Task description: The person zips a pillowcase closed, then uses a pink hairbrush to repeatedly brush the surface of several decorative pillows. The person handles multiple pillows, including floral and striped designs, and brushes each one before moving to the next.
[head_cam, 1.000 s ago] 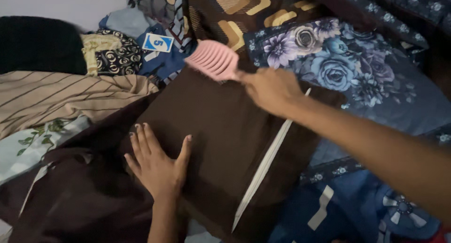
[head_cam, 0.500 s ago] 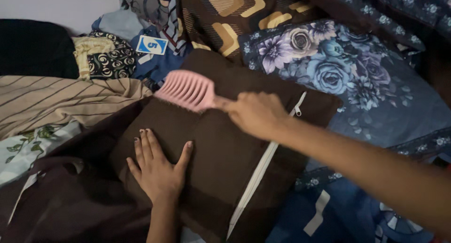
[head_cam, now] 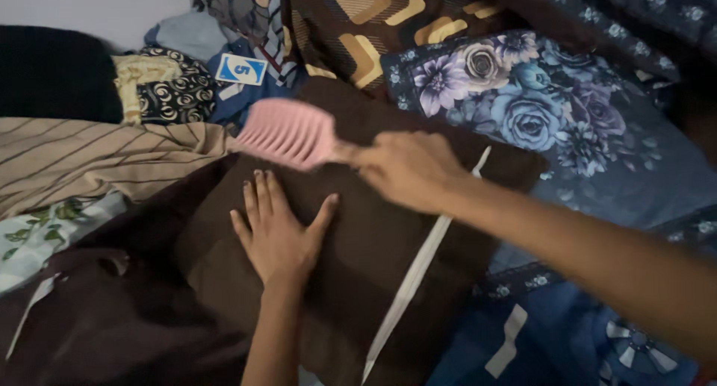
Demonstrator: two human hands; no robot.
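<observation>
Head view: my left hand [head_cam: 280,233] lies flat on the soft brown cushion cover [head_cam: 358,229]; my right hand [head_cam: 407,169] grips the light, stiff pink brush [head_cam: 287,132] by its handle.

Count: two hands, left [head_cam: 280,237] and right [head_cam: 407,166]; one pink brush [head_cam: 287,132]; one brown zippered cushion cover [head_cam: 373,237]; one blue card [head_cam: 240,69].

Flat dark brown fabric cushion cover [head_cam: 373,229] with a white zipper strip [head_cam: 418,270] running from 1 to 7 o'clock, lying centre frame on the bedding. Pink plastic wide-tooth comb brush [head_cam: 284,132] sits at its 11 o'clock corner, teeth pointing left, slightly blurred.
</observation>
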